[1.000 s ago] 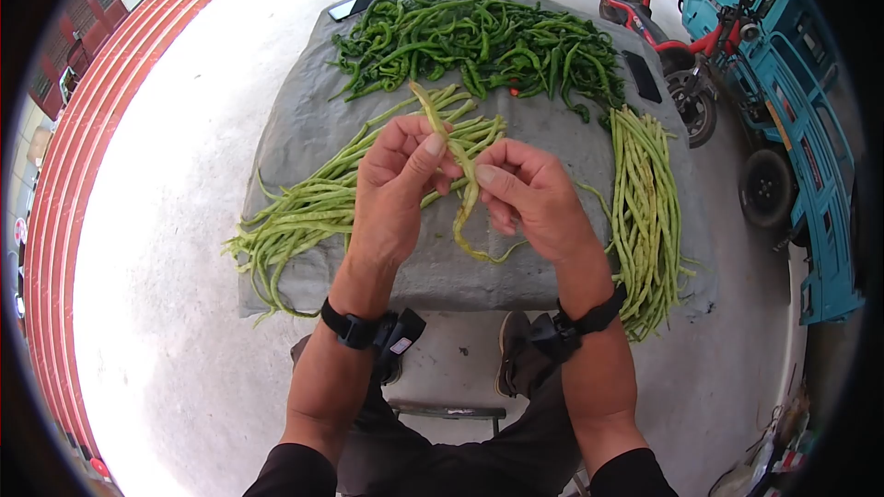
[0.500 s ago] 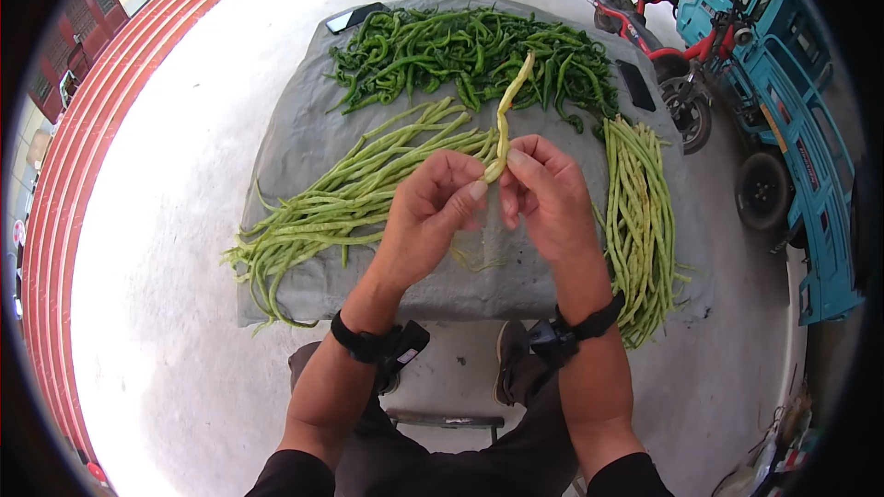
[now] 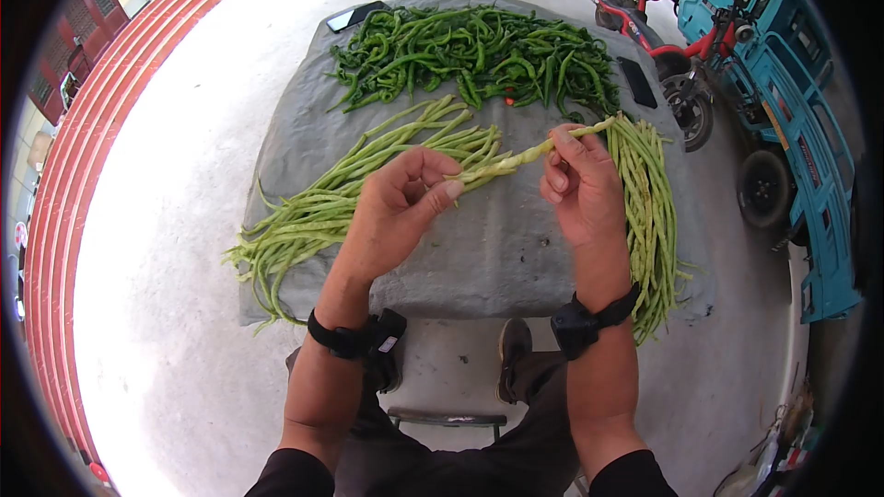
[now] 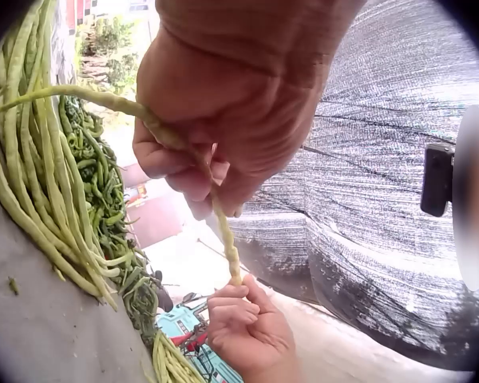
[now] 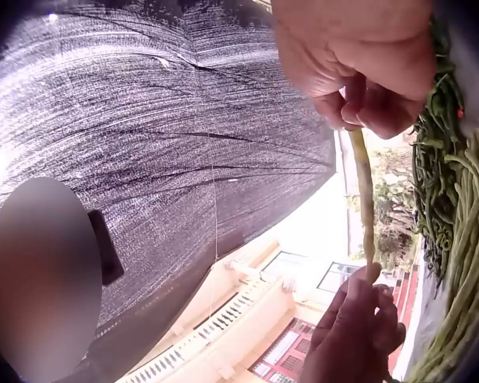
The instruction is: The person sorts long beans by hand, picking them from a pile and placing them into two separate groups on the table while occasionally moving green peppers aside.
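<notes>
Overhead, the head view shows both hands raised above the desk (image 3: 497, 267), which is draped in grey cloth. One long bean (image 3: 516, 158) spans between them, rising slightly toward the right. The left hand (image 3: 396, 212) pinches its near-left end between thumb and curled fingers; the right hand (image 3: 582, 186) pinches it close to the far-right tip, which pokes out beyond the fingers. The hands are apart, joined only by the bean. Beneath lie a fanned pile of long beans (image 3: 341, 198) at left, a second bundle of long beans (image 3: 645, 212) along the right edge, and a heap of green peppers (image 3: 479, 51) at the far side. A dark phone (image 3: 640, 81) lies at the far right of the cloth. Beyond the desk stand a red scooter (image 3: 663, 32) and a blue vehicle (image 3: 783, 83).

Left wrist view: the left hand (image 4: 239, 120) is closed round the bean (image 4: 223, 231), which runs down to the right hand (image 4: 251, 335).

Right wrist view: the right hand (image 5: 367, 64) nips the bean (image 5: 363, 199); the left hand (image 5: 355, 335) grips its other end.
</notes>
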`<state>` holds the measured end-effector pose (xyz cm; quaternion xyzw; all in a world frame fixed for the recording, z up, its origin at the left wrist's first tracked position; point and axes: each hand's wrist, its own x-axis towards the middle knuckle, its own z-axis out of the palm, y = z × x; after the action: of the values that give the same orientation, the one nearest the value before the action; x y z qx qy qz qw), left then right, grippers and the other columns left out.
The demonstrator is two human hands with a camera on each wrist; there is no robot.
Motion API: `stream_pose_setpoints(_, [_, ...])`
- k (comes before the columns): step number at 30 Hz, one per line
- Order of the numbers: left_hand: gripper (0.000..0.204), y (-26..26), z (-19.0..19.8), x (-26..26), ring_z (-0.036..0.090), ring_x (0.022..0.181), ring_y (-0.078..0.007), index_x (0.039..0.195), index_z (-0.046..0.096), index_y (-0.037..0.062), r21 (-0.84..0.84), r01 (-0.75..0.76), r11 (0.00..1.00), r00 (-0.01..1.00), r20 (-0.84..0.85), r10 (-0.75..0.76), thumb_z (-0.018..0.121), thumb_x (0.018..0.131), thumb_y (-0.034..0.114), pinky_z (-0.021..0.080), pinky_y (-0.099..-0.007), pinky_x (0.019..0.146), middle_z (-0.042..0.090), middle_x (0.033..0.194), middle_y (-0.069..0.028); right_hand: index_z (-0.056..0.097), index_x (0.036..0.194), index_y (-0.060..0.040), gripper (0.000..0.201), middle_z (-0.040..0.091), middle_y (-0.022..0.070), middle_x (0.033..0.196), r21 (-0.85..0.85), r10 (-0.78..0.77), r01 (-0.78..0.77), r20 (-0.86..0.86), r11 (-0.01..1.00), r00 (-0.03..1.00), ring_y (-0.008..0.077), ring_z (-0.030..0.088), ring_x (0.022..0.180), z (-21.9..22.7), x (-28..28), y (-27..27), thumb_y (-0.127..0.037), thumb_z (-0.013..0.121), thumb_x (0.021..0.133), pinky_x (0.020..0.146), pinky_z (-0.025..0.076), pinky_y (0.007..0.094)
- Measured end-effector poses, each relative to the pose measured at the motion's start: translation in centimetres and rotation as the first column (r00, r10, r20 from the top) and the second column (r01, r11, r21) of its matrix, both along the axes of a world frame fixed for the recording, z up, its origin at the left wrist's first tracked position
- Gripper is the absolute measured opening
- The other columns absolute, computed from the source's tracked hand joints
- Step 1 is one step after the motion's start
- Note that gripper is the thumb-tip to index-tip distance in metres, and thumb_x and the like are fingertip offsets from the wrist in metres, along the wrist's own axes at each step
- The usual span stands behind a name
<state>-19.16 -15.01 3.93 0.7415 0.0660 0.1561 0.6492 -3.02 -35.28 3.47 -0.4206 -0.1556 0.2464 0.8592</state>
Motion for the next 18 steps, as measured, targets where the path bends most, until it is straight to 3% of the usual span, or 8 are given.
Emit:
stream_pose_setpoints(3, [0.015, 1.5, 1.1, -1.0, 0.046, 0.071, 0.0025, 0.112, 0.069, 0.0015, 0.120, -0.123, 0.985, 0.992, 0.042, 0.119, 0.076, 0.100, 0.007, 0.039, -0.0189, 0.061, 0.067, 0.096, 0.0057, 0.068, 0.107, -0.0076, 0.011, 0.061, -0.0009, 0.079, 0.039, -0.032, 0.032, -0.025, 0.999, 0.999, 0.0074, 0.054, 0.061, -0.8, 0.8, -0.2, -0.016, 0.073, 0.102, 0.053, 0.044, 0.0264])
stream_pose_setpoints(4, [0.013, 2.0, 1.7, -1.7, 0.054, 0.073, 0.0004, 0.111, 0.071, 0.0056, 0.235, -0.157, 0.959, 0.987, -0.001, 0.162, 0.075, 0.100, 0.012, 0.043, -0.0212, 0.061, 0.070, 0.092, 0.0056, 0.069, 0.107, -0.0078, 0.010, 0.062, -0.0007, 0.080, 0.046, -0.033, 0.035, -0.032, 0.998, 0.999, 0.0075, 0.055, 0.061, -1.0, 0.8, -0.1, -0.015, 0.074, 0.102, 0.054, 0.044, 0.0265])
stream_pose_setpoints(7, [0.012, 2.6, 3.8, -3.0, 0.057, 0.073, -0.0056, 0.107, 0.072, 0.0047, 0.550, -0.238, 0.801, 0.953, -0.027, 0.301, 0.075, 0.096, 0.008, 0.047, -0.0268, 0.065, 0.072, 0.093, 0.0014, 0.070, 0.108, -0.0070, 0.010, 0.066, 0.0014, 0.084, 0.041, -0.015, 0.018, -0.064, 0.999, 0.998, 0.0082, 0.060, 0.065, -1.6, 0.4, 1.0, -0.014, 0.075, 0.101, 0.056, 0.049, 0.0267])
stream_pose_setpoints(9, [0.013, 3.3, 3.5, -3.4, 0.063, 0.075, -0.0139, 0.106, 0.072, 0.0051, 0.641, -0.301, 0.706, 0.935, 0.052, 0.352, 0.074, 0.094, 0.007, 0.051, -0.0323, 0.069, 0.074, 0.098, -0.0032, 0.071, 0.110, -0.0056, 0.012, 0.070, 0.0033, 0.087, 0.012, -0.007, 0.008, -0.066, 1.000, 0.998, 0.0091, 0.064, 0.067, -2.3, 0.1, 2.2, -0.014, 0.075, 0.101, 0.057, 0.053, 0.0270])
stream_pose_setpoints(13, [0.014, 4.8, 2.0, -4.0, 0.071, 0.085, -0.0300, 0.108, 0.072, 0.0062, 0.724, -0.368, 0.583, 0.905, 0.135, 0.404, 0.071, 0.093, 0.006, 0.055, -0.0410, 0.079, 0.074, 0.102, -0.0105, 0.070, 0.112, -0.0024, 0.017, 0.074, 0.0068, 0.091, -0.086, -0.035, 0.036, 0.011, 0.996, 0.999, 0.0106, 0.069, 0.070, -4.2, 0.2, 4.5, -0.015, 0.075, 0.101, 0.060, 0.059, 0.0273])
stream_pose_setpoints(18, [0.017, 6.1, 0.0, -3.8, 0.073, 0.097, -0.0341, 0.108, 0.070, 0.0069, 0.784, -0.365, 0.503, 0.876, 0.106, 0.471, 0.070, 0.092, 0.004, 0.055, -0.0446, 0.081, 0.072, 0.101, -0.0118, 0.069, 0.114, -0.0001, 0.021, 0.074, 0.0083, 0.093, -0.174, -0.107, 0.121, 0.088, 0.977, 0.990, 0.0122, 0.070, 0.071, -5.6, 0.6, 6.6, -0.015, 0.075, 0.101, 0.062, 0.061, 0.0277])
